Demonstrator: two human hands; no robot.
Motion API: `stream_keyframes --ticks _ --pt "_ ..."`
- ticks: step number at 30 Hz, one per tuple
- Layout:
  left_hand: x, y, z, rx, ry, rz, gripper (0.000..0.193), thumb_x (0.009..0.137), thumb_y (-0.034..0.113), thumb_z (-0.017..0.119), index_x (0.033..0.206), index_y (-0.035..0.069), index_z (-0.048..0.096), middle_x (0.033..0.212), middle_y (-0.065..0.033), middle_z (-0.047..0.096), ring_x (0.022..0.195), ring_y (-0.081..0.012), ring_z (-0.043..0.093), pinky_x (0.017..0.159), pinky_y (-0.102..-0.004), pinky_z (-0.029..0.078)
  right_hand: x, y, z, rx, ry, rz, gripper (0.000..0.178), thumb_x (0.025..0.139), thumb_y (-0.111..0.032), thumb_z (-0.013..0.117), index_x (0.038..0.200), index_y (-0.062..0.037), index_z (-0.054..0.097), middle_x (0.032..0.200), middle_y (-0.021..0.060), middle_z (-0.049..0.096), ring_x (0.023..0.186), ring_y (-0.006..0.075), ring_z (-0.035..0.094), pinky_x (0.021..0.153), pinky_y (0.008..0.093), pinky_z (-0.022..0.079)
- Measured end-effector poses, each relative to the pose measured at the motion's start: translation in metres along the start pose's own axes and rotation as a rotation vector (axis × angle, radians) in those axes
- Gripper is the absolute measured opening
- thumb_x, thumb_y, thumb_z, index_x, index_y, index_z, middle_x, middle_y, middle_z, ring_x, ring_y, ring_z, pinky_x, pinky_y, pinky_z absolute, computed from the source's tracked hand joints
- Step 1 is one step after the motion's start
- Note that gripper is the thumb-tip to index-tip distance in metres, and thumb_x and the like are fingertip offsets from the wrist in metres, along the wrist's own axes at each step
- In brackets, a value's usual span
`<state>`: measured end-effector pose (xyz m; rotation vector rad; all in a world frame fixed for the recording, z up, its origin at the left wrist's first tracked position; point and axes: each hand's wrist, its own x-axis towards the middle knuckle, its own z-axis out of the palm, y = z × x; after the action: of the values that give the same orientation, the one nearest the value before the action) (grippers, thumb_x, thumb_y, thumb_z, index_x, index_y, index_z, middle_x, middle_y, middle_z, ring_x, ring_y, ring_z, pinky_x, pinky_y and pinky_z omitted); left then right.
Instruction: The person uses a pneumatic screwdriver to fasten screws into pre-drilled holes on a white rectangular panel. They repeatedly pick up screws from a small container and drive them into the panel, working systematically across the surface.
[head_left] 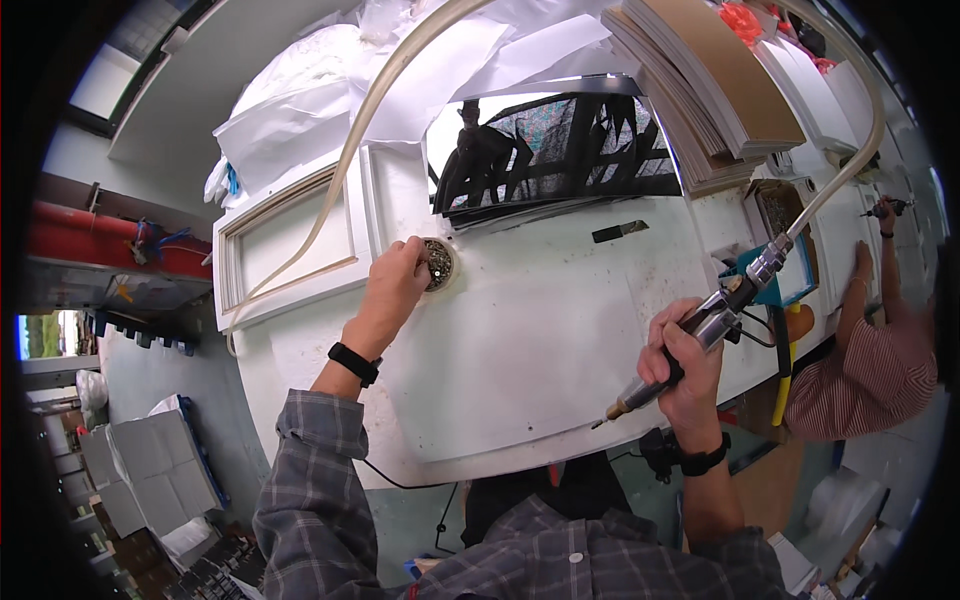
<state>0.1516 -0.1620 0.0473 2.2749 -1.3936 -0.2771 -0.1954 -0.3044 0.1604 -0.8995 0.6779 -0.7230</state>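
My right hand (685, 365) is wrapped around the driver (715, 322), fingers curled snugly about its barrel, the bit slanting down over the near edge of the worktable (520, 380). I judge it hard, rigid and fairly heavy, with some drag from the hose (880, 110) at its rear; mid-barrel, clear of the bit, seems the place to hold it.

Farther out, my left hand (398, 275) is at the left side of the round tub (456, 272) of screws (437, 262), fingers bunched narrow. The tips are hard to make out, so I cannot tell whether they pinch one. The screws should be light, stiff and slippery, best nipped singly by the shank.
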Motion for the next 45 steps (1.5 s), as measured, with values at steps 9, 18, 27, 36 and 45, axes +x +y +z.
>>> stream_keyframes --ticks 9,18,27,36,45 --pt "-0.071 0.077 0.006 -0.264 -0.112 0.007 0.014 0.084 -0.003 0.066 0.094 0.001 0.057 0.084 -0.0106 0.062 0.072 -0.0231 0.065 0.066 -0.0322 0.053 0.004 0.009 -0.004 0.070 0.019 -0.009 0.011 0.093 -0.009 0.062 0.102 -0.0031 0.056 0.085 0.0108 0.058 0.053 0.0092 0.050 0.051 0.0286 0.046" --pt "-0.117 0.095 0.042 -0.136 -0.162 0.102 0.013 0.085 0.000 0.067 0.096 0.005 0.061 0.092 -0.0125 0.061 0.073 -0.0294 0.063 0.068 -0.0350 0.054 0.010 0.039 -0.014 0.116 -0.065 -0.069 0.011 0.094 -0.010 0.061 0.100 -0.0036 0.054 0.084 0.0104 0.058 0.051 0.0082 0.049 0.050 0.0276 0.046" --pt "-0.129 0.076 0.056 -0.384 -0.087 -0.055 0.006 0.089 0.004 0.070 0.095 0.003 0.069 0.095 -0.0061 0.063 0.073 -0.0142 0.062 0.064 -0.0283 0.053 0.006 0.086 -0.028 0.223 -0.211 -0.208 0.016 0.094 -0.015 0.060 0.103 -0.0045 0.051 0.084 0.0096 0.057 0.046 0.0076 0.045 0.045 0.0267 0.045" --pt "-0.126 0.063 0.051 -0.545 -0.132 -0.186 0.020 0.096 0.017 0.069 0.092 -0.003 0.067 0.070 -0.0027 0.064 0.056 -0.0069 0.054 0.051 -0.0233 0.045 -0.021 0.102 -0.018 0.143 -0.310 -0.466 0.018 0.101 -0.018 0.052 0.110 -0.0031 0.047 0.086 0.0036 0.051 0.051 0.0034 0.043 0.046 0.0205 0.044" --pt "-0.188 0.045 0.034 -0.727 -0.115 -0.110 0.014 0.095 0.009 0.063 0.104 -0.002 0.064 0.087 -0.0061 0.066 0.076 -0.0099 0.063 0.071 -0.0246 0.053 -0.083 0.096 0.027 0.148 -0.281 -0.583 0.017 0.102 -0.019 0.051 0.109 -0.0047 0.048 0.084 0.0009 0.048 0.053 0.0025 0.040 0.048 0.0197 0.041"
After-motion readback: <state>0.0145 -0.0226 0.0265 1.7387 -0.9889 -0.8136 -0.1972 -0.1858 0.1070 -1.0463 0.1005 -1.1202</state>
